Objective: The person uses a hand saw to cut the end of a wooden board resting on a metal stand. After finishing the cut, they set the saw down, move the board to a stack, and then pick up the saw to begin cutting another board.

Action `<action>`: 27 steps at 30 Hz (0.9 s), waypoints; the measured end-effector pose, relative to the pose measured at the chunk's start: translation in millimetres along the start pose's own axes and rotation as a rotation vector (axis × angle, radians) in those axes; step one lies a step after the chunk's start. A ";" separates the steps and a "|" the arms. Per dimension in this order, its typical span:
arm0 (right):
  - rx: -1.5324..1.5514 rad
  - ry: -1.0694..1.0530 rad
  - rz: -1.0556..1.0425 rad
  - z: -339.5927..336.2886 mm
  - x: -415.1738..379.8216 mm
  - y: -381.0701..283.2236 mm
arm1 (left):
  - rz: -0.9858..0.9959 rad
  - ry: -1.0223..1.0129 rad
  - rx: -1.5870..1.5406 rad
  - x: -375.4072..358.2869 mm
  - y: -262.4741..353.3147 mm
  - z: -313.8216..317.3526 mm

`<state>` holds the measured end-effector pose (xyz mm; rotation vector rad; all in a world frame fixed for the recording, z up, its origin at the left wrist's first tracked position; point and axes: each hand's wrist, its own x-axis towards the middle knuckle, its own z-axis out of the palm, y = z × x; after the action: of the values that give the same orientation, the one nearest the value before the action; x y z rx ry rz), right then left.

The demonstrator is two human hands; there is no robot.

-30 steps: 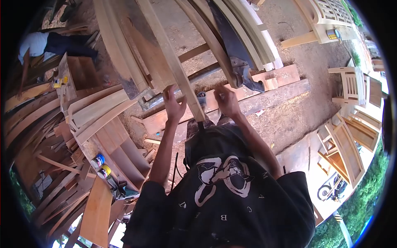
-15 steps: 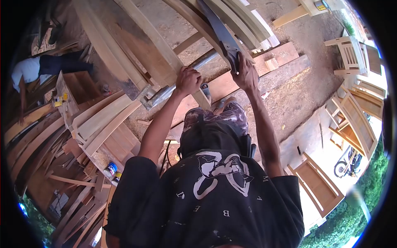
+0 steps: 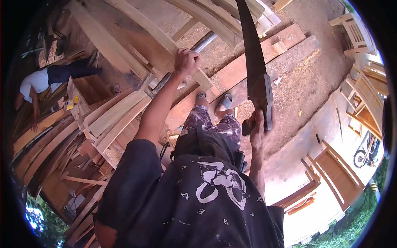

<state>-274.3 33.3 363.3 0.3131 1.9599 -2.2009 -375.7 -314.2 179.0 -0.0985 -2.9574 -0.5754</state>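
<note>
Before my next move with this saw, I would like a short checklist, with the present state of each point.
1. Saw held in right hand: ok.
2. Left hand on the long beam: ok.
3. Left hand apart from the blade: ok.
4. Blade set on the beam: not ok, it is off it.
5. Teeth sharp: cannot tell.
6. Sandals on both feet: ok.

woodworking workshop | stacked boards (image 3: 45,140) | wood shavings (image 3: 285,89) | handsaw (image 3: 253,58)

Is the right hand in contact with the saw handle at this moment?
Touching. The head view shows the right hand closed around the lower part of the saw handle, with no gap visible there.
</note>
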 end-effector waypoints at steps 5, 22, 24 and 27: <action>-0.090 0.141 -0.017 -19.7 -103.7 25.2 | 0.008 0.042 0.008 -0.8 -7.0 9.8; -0.491 0.181 -0.032 101.8 -299.9 84.8 | 0.148 -0.076 0.186 -39.7 -20.6 33.0; -0.561 0.154 -0.040 107.6 -301.4 92.2 | 0.152 -0.104 0.144 -37.7 -24.3 36.4; -0.529 0.124 -0.081 115.3 -306.5 87.2 | 0.086 -0.167 0.139 -32.2 -21.1 34.3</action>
<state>39.7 -93.6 376.3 0.2978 2.5589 -1.6427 -349.6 -322.1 135.3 -0.2716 -3.1243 -0.3661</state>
